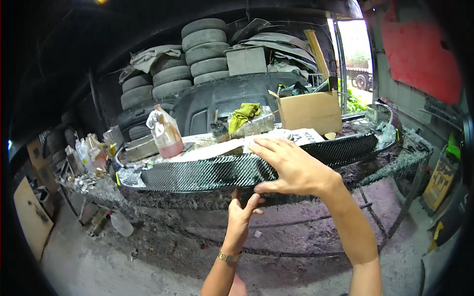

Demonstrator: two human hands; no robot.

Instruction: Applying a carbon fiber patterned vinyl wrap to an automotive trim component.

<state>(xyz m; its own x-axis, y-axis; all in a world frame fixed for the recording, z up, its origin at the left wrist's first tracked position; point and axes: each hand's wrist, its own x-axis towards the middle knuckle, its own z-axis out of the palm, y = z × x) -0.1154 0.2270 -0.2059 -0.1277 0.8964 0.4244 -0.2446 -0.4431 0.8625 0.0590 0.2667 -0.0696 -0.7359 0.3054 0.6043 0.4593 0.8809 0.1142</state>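
Observation:
A long, curved carbon-fibre part [202,172] with a glossy weave and pale, rough ends spans the cluttered, grimy bench [412,155]. My right hand [296,172] grips it right of its middle, fingers arched over the top edge, thumb at the bottom edge. Below that, my left hand [244,209], with a watch on the wrist, holds the lower edge from underneath, its fingertips partly hidden. Behind the part are white sheets [207,153], a jug of pinkish liquid [168,138] and a yellow-green cloth [244,116].
Several bottles [94,155] crowd the bench's left; a cardboard box [308,113] stands back right. Stacked tyres [205,44] and dark body panels rise behind. A leaning board [32,217] is left, a yellow object [437,182] right, a plastic container [121,224] below.

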